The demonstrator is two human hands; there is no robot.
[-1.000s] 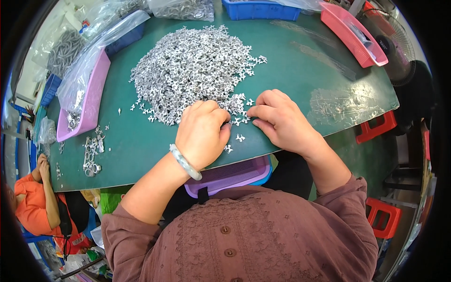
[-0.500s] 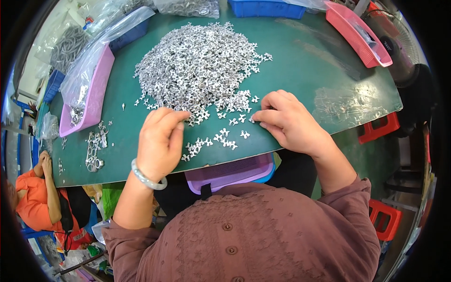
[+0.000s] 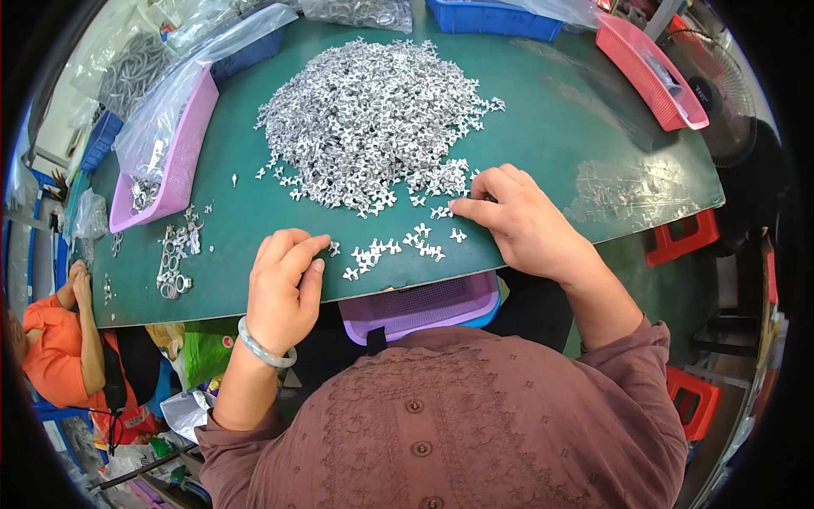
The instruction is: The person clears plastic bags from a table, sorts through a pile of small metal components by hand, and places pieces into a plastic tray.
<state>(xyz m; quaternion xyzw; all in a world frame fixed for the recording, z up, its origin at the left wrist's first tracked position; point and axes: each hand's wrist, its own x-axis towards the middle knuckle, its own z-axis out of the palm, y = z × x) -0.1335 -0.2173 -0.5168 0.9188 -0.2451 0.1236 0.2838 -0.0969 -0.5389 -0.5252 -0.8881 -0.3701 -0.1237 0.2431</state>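
A large heap of small silver metal pieces [image 3: 365, 123], each with several short arms, covers the middle of the green table [image 3: 543, 110]. My left hand [image 3: 284, 276] rests near the table's front edge, thumb apart from the forefinger, whose tip meets a single piece [image 3: 334, 248]. At the heap's right front, the fingertips of my right hand [image 3: 526, 225] close on a small silver piece [image 3: 452, 206]; its thumb is mostly hidden. Between my hands lies a loose row of several separate pieces [image 3: 373, 252].
A pink-purple basket [image 3: 199, 127] with plastic and metal parts stands left, beside scattered rings and fittings [image 3: 174, 254]. A blue bin [image 3: 496, 21] and a red basket [image 3: 632, 64] line the far side. A purple basket [image 3: 415, 310] sits below the front edge. Someone in orange [image 3: 59, 339] sits left.
My left hand has drawn back from the heap's front edge toward me, to a loose piece. The right hand stays by the heap's right front. The whole view has shifted slightly.
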